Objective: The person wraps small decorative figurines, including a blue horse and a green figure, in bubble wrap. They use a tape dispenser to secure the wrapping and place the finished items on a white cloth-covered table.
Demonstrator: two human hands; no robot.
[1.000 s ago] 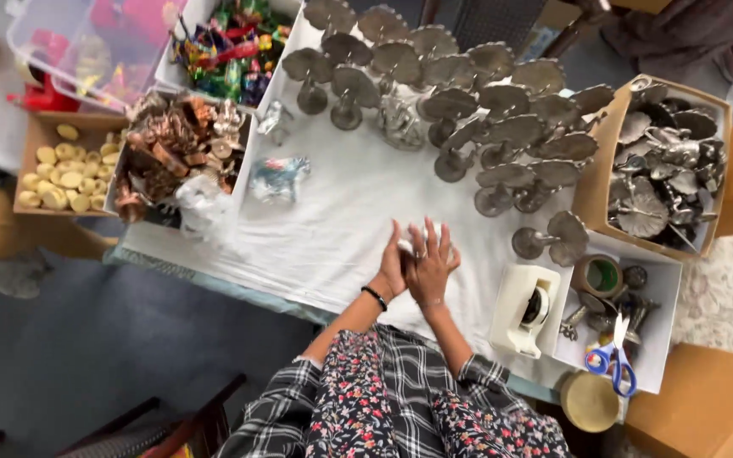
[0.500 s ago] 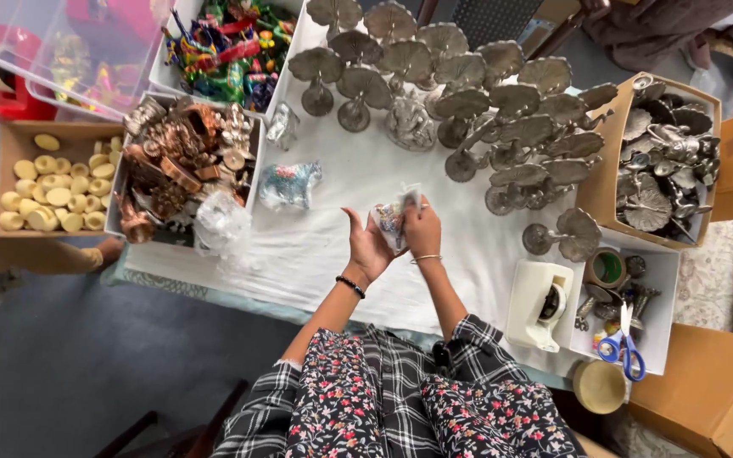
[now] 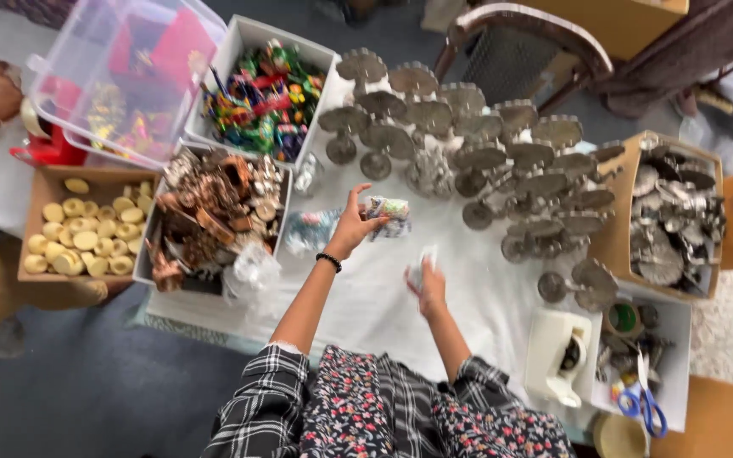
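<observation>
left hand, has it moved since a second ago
Yes. The left hand was pressed against the right hand at the table's near edge; it has since reached out to the left, towards the box of copper pieces, fingers on a small packet.

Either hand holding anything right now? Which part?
Left hand pinches one end of a small clear plastic packet with colourful contents. Right hand grips a small clear packet by its lower part; blurred, so the exact hold is unclear.

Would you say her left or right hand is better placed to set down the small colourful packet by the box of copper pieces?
Left, probably. The left hand already holds the small packet beside the box of copper pieces; the right hand is nearer her body, busy with a clear wrapper.
</observation>
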